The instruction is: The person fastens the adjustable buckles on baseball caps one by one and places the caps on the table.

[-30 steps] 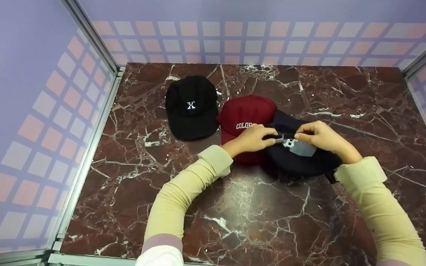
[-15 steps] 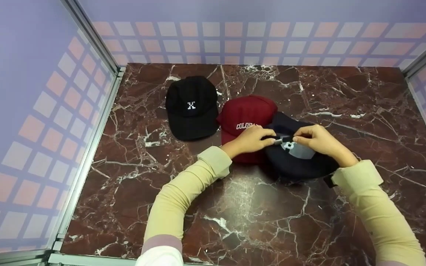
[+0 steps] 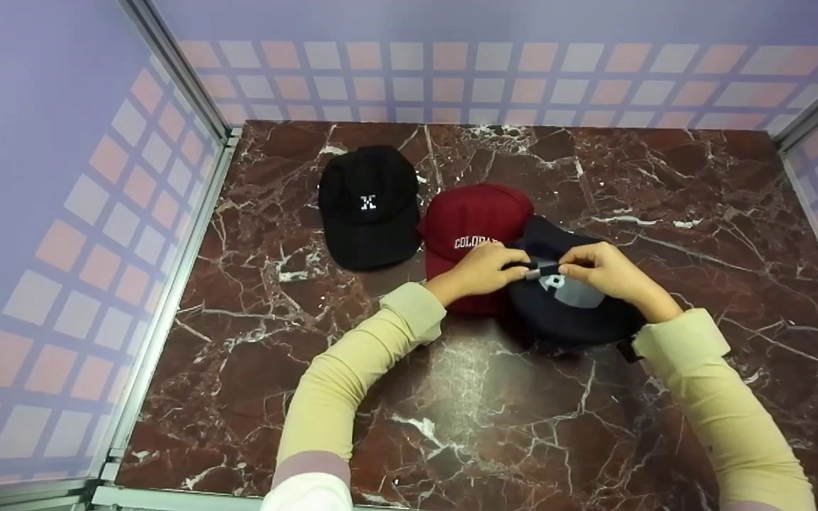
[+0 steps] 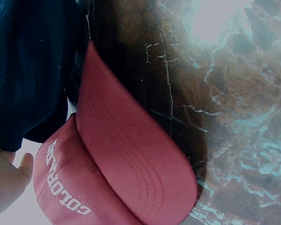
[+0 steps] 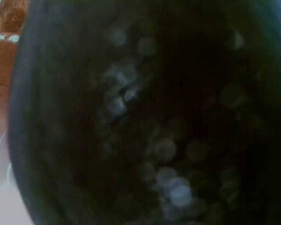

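A dark navy cap (image 3: 558, 323) is held in both hands at right of centre in the head view, its strap side up. My left hand (image 3: 476, 271) pinches the cap's strap beside a small metal buckle (image 3: 534, 273). From the other side, my right hand (image 3: 611, 275) pinches the dark strap (image 3: 549, 270) between thumb and forefinger. A pale patch and part of a white emblem show below the strap. In the left wrist view the navy cap (image 4: 33, 70) hangs by the fingers of my left hand (image 4: 7, 180). A dark, blurred surface fills most of the right wrist view.
A red cap (image 3: 480, 209) with white lettering lies under my left hand, partly overlapped by the navy cap. Left of it is a black cap (image 3: 370, 206) with a small white emblem. Patterned panels (image 3: 451, 71) wall in the reddish-brown marbled table (image 3: 253, 397).
My right hand has shifted slightly left, closer to the buckle and my left hand. The navy cap has tilted and moved a little left with it; the other caps lie still.
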The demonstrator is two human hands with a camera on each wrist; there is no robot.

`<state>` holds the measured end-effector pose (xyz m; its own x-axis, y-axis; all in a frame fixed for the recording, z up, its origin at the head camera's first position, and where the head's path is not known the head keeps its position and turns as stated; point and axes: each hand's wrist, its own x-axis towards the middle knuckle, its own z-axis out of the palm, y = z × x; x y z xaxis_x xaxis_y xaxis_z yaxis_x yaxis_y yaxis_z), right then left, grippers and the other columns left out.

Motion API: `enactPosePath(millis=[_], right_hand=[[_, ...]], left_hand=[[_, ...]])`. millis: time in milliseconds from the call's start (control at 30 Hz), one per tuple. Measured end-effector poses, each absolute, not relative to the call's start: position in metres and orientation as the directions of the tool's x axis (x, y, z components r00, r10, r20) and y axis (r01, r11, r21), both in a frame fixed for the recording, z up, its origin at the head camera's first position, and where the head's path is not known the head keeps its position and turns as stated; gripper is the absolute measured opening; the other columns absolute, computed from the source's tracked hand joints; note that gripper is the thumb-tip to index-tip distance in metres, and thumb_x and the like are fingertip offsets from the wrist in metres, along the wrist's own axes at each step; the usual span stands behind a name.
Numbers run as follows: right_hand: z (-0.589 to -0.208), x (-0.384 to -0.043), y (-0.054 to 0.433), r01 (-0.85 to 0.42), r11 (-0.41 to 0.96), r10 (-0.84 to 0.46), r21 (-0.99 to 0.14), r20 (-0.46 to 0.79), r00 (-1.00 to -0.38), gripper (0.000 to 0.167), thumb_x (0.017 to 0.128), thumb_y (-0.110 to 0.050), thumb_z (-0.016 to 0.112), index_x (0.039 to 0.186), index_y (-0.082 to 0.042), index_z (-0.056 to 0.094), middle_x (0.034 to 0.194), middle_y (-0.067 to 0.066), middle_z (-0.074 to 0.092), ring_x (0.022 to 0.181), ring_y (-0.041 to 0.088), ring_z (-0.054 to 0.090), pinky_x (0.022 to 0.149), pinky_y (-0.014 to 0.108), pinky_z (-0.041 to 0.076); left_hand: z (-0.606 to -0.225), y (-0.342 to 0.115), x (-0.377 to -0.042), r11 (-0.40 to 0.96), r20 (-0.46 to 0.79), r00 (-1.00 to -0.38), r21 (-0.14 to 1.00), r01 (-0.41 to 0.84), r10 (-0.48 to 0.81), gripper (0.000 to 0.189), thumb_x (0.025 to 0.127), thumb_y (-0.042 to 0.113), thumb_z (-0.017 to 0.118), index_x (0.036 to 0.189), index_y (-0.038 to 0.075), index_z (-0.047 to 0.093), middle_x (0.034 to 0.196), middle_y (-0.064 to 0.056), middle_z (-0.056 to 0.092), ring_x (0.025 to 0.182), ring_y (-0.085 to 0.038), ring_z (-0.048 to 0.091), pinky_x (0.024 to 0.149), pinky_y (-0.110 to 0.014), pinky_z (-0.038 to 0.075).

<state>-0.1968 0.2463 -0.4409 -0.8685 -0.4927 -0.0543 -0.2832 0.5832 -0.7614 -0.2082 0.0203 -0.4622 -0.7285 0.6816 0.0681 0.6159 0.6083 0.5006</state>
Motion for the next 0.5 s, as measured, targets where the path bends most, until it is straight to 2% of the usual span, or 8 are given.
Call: enactPosePath(millis=[167, 300, 500], right_hand=[[-0.429, -0.190, 0.240, -0.294, 0.580, -0.510, -0.760, -0.058, -0.858, 0.012, 0.083, -0.005, 0.057, 0.081, 0.004, 0.065, 0.058, -0.009, 0.046, 0.048, -0.001, 0.034, 0.045, 0.017, 0.030], [-0.421, -0.186, 0.235, -0.303, 0.606, -0.507, -0.736, -0.063, -0.860, 0.011, 0.082, -0.004, 0.057, 0.081, 0.004, 0.065, 0.062, -0.001, 0.054, 0.050, -0.001, 0.036, 0.047, 0.017, 0.031], [-0.440, -0.194, 0.241, -0.330, 0.629, -0.503, -0.703, -0.045, -0.863, 0.009, 0.081, -0.010, 0.061, 0.079, -0.003, 0.066, 0.070, 0.006, 0.063, 0.056, 0.001, 0.044, 0.052, 0.017, 0.036]], left_hand=[[-0.463, 0.021, -0.208, 0.614, 0.070, -0.733, 0.496, 0.614, 0.677, 0.020, 0.087, 0.027, 0.051, 0.098, 0.016, 0.063, 0.088, 0.002, 0.065, 0.085, -0.018, 0.054, 0.080, -0.030, 0.039], [-0.464, 0.021, -0.208, 0.613, 0.079, -0.731, 0.489, 0.621, 0.678, 0.019, 0.087, 0.026, 0.051, 0.097, 0.016, 0.064, 0.088, 0.002, 0.065, 0.085, -0.018, 0.055, 0.079, -0.030, 0.040], [-0.465, 0.022, -0.208, 0.621, 0.081, -0.731, 0.470, 0.628, 0.678, 0.020, 0.086, 0.025, 0.050, 0.097, 0.016, 0.063, 0.093, 0.002, 0.065, 0.087, -0.018, 0.055, 0.080, -0.030, 0.040]])
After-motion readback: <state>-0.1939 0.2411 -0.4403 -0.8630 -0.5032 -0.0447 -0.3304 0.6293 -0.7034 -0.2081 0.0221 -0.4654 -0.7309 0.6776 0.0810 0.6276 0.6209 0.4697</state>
